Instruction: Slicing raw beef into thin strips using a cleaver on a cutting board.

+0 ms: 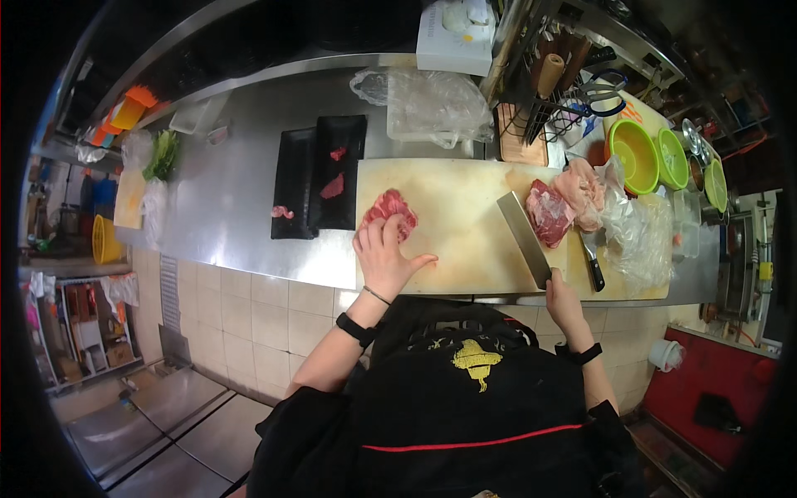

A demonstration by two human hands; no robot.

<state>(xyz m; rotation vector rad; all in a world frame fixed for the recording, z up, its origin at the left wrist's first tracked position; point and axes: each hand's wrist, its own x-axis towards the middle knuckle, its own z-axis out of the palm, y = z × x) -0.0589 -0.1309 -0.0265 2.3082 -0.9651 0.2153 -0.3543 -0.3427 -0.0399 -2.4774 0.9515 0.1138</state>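
Note:
My left hand (381, 252) rests with spread fingers on a piece of raw red meat (393, 205) near the left end of a long white cutting board (461, 187). In my right hand (563, 302) is the handle of a cleaver (523, 239), its broad blade slanting up and left over the board. Right of the blade lies a larger chunk of raw meat (549, 215), touching a pale, fatty piece (580, 190). Two black rectangular trays (342, 134) stand left of the board, with small meat pieces (333, 185) on them.
A black-handled knife (595, 271) and clear plastic bags (641, 243) lie at the board's right. Behind are green bowls (632, 155), a wire rack with scissors (604, 99) and a bagged plastic container (429, 109). Leafy greens (163, 155) lie far left on the steel counter (218, 199).

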